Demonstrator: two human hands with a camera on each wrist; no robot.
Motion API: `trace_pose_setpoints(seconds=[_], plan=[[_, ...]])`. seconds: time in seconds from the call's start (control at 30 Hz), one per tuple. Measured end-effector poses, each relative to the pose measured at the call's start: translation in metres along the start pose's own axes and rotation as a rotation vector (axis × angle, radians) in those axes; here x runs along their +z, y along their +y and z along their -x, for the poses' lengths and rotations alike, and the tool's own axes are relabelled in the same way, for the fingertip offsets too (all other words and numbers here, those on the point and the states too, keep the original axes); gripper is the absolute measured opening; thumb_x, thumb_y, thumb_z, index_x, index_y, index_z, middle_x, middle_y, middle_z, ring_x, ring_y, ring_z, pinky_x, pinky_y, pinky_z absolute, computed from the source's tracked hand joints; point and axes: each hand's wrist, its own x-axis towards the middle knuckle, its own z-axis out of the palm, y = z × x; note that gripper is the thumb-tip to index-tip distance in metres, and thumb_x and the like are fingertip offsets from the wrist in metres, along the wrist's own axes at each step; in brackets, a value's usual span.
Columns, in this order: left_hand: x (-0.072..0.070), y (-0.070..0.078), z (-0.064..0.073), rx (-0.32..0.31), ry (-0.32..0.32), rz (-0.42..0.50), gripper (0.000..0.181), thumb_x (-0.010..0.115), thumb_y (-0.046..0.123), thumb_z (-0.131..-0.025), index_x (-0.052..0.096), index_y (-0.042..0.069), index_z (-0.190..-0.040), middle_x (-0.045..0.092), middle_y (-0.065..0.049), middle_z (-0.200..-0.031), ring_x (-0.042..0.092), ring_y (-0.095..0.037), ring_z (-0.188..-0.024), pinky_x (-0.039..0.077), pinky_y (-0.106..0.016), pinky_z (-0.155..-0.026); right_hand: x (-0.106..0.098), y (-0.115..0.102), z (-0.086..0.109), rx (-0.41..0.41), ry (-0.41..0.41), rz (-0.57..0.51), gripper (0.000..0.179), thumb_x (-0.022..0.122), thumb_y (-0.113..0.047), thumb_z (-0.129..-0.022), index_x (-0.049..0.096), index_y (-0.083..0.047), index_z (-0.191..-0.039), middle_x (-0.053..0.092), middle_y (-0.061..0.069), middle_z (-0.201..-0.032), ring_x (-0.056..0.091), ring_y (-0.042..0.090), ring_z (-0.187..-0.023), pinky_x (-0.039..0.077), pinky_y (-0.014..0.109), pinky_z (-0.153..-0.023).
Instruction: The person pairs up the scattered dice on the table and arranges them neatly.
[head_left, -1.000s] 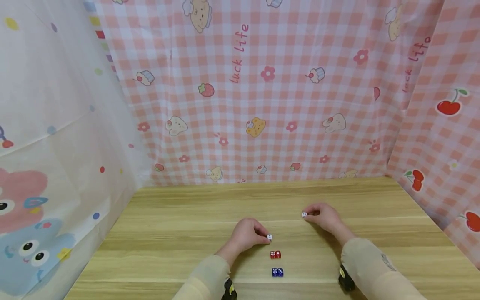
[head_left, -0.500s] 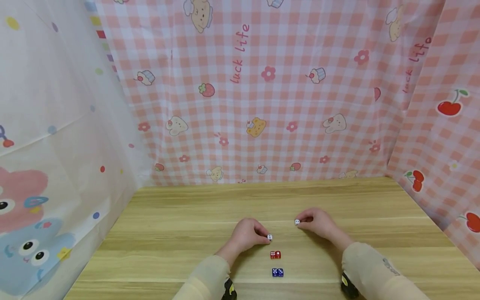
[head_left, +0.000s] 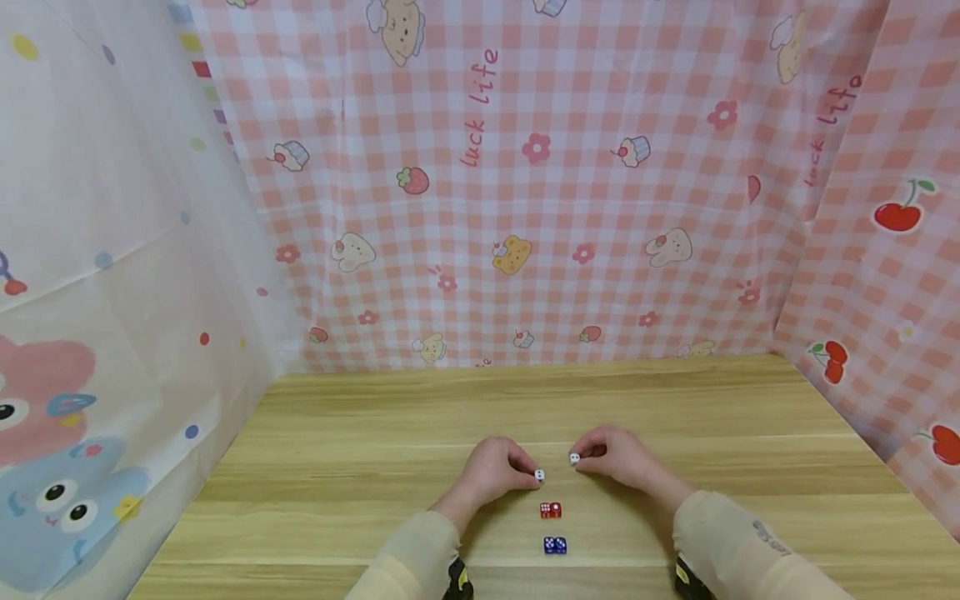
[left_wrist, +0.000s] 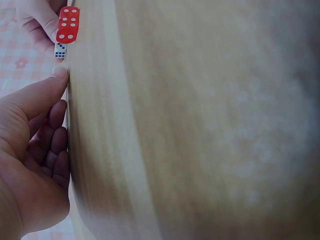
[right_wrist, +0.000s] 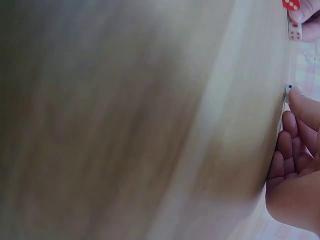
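My left hand (head_left: 495,471) pinches a white die (head_left: 539,475) between thumb and fingertips, low at the wooden table. A second white die (head_left: 574,458) sits in the fingertips of my right hand (head_left: 615,458), slightly farther back and to the right, with a small gap between the dice. Nearer me, two red dice (head_left: 551,510) lie side by side, and below them two blue dice (head_left: 555,546) form another pair. In the right wrist view, the right thumb covers much of its white die (right_wrist: 288,93). The left wrist view has the red dice (left_wrist: 68,25) overlapping the right hand's die (left_wrist: 60,51).
The light wooden table (head_left: 360,433) spreads out around both hands. A pink checked cloth (head_left: 510,200) hangs behind it, a white printed cloth (head_left: 135,275) on the left, and a cherry-printed cloth (head_left: 885,275) on the right. Dark straps (head_left: 459,579) show at the wrists.
My right hand has carried its white die left and toward me, close to the other white die. The left hand and the red and blue dice have stayed in place.
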Motion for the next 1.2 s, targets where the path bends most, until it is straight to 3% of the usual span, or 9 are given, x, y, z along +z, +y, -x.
trace_pose_setpoints(seconds=[0.5, 0.73, 1.2], plan=[[0.0, 0.0, 0.0, 0.02, -0.006, -0.008, 0.009, 0.087, 0.013, -0.075, 0.079, 0.014, -0.08, 0.07, 0.012, -0.074, 0.057, -0.002, -0.073, 0.047, -0.025, -0.071, 0.014, -0.009, -0.001, -0.041, -0.074, -0.063, 0.011, 0.08, -0.007, -0.082, 0.075, -0.005, -0.091, 0.067, -0.002, -0.086, 0.059, 0.012, -0.081, 0.049, 0.024, -0.072], [0.001, -0.002, -0.002, 0.031, -0.01, -0.011, 0.009, 0.087, 0.012, -0.075, 0.079, 0.014, -0.08, 0.069, 0.012, -0.074, 0.057, -0.001, -0.072, 0.047, -0.024, -0.07, 0.018, -0.015, 0.0, -0.024, -0.088, -0.062, 0.011, 0.08, -0.006, -0.081, 0.076, -0.006, -0.091, 0.065, -0.002, -0.086, 0.058, 0.014, -0.082, 0.049, 0.024, -0.071], [0.0, -0.002, -0.003, 0.063, -0.004, -0.026, 0.01, 0.087, 0.011, -0.074, 0.08, 0.013, -0.081, 0.069, 0.012, -0.074, 0.057, 0.0, -0.073, 0.046, -0.024, -0.071, 0.023, -0.017, -0.003, -0.08, -0.085, -0.043, 0.01, 0.081, -0.008, -0.081, 0.076, -0.007, -0.09, 0.065, -0.004, -0.085, 0.058, 0.01, -0.081, 0.048, 0.023, -0.071]])
